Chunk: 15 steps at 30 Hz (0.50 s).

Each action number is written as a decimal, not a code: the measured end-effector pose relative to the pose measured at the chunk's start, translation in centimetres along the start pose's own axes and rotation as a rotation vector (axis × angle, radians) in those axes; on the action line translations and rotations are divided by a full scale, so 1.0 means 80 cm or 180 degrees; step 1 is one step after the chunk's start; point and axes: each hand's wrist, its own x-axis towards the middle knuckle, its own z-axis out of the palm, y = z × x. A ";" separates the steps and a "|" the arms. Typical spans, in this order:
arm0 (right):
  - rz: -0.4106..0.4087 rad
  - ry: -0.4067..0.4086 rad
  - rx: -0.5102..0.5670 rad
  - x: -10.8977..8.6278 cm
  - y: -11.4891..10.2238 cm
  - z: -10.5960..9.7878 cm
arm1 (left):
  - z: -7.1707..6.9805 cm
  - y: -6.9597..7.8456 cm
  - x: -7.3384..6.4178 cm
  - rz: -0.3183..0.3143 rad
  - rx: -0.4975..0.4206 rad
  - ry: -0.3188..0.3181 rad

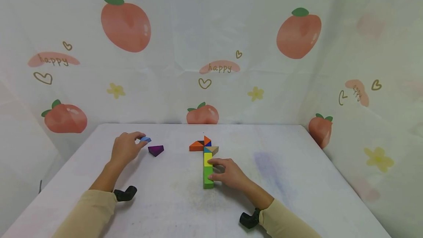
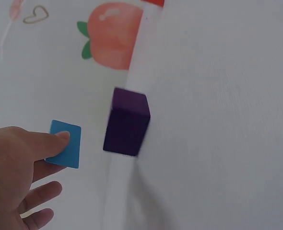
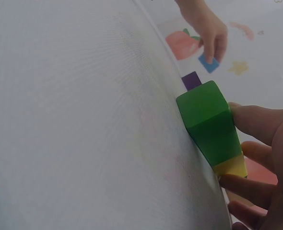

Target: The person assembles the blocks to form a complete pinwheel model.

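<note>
Between thumb and fingertips my left hand (image 1: 125,149) pinches a small blue block (image 2: 70,143), held above the table at the left. A purple triangular block (image 1: 156,150) lies just right of and below that hand. At mid-table, a green block (image 1: 208,176) and a yellow block (image 1: 207,155) stand end to end in a column. My right hand (image 1: 229,173) reaches in from the right, its thumb touching the green block and its fingers resting at the yellow one. In the right wrist view the green block (image 3: 208,112) appears large beside the thumb.
Beyond the yellow block, a tan triangular block (image 1: 214,150), an orange block (image 1: 196,146) and several other small coloured pieces sit close together. The white table (image 1: 158,201) meets a patterned backdrop (image 1: 172,39) at its far edge.
</note>
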 end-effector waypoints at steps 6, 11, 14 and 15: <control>0.0053 0.0007 -0.0024 0.001 0.002 0.001 | 0.001 0.025 0.004 0.0199 -0.0197 0.0156; 0.0056 0.0001 -0.0023 0.000 0.002 0.000 | 0.011 0.050 0.006 0.0198 -0.0370 0.0073; 0.0031 -0.0008 0.0003 0.000 0.001 -0.001 | 0.017 0.066 0.005 0.0197 -0.0448 0.0031; 0.0017 -0.0011 0.0009 0.000 0.001 -0.001 | 0.019 0.072 0.005 0.0198 -0.0458 0.0027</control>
